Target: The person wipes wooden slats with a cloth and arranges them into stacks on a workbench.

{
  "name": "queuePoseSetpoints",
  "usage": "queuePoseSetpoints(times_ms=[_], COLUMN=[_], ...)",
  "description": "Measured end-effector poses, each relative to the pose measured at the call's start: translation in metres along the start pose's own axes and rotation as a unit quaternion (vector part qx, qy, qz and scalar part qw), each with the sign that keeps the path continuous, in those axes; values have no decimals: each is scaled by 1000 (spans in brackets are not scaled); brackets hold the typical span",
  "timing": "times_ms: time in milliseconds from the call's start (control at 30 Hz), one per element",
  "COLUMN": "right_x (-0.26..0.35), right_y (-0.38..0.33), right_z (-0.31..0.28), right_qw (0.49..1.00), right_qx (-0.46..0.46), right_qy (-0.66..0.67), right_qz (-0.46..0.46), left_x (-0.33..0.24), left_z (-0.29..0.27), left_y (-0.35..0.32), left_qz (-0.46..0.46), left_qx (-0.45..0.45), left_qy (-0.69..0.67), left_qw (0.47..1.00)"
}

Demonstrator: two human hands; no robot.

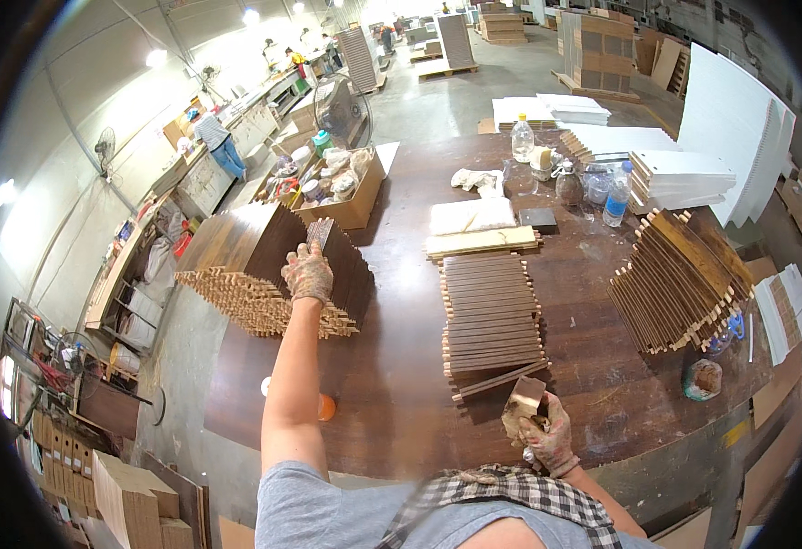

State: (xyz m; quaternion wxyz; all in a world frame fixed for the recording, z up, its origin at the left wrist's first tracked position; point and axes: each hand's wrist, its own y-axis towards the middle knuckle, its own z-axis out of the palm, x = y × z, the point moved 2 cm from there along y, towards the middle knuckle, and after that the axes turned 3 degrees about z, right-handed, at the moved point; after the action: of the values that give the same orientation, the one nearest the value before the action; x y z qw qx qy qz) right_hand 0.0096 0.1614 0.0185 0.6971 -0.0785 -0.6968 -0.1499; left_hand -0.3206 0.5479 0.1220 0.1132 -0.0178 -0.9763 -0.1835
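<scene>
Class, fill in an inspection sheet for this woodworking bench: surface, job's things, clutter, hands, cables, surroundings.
Surface: dark wooden table, worn.
Job's things: upright stack of dark panels under the left hand; wooden block in the right hand; flat row of slats; leaning slats.
Clutter: bottles, cardboard box, rags.
Hands: both gloved.
Cables: nothing seen.
Surroundings: workshop floor, fan, white boards.

2 gloved hands (pixel 308 273), 3 plastic bottles (pixel 523 138), 1 cardboard box (pixel 357 206), 1 sanding block (pixel 524 396)
</scene>
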Motion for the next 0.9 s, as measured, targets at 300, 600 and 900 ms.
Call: queuePoseSetpoints(times_ms=[300,600,900], right_x=[-9,-14,-30], right_y=[18,7,-9], right_z=[-15,-63,-46], right_qw=[960,811,806], right_qx=[-18,-19,31], right_qy=[248,533,523], right_qz=[126,239,274], left_x=[-33,-174,-203], left_z=[-26,-30,-39], left_y=[-30,-299,-281], left_qz=[123,323,372], left_qx=[-233,-52,43], left_qy=[-103,-460,-232], left_qw=[959,825,898])
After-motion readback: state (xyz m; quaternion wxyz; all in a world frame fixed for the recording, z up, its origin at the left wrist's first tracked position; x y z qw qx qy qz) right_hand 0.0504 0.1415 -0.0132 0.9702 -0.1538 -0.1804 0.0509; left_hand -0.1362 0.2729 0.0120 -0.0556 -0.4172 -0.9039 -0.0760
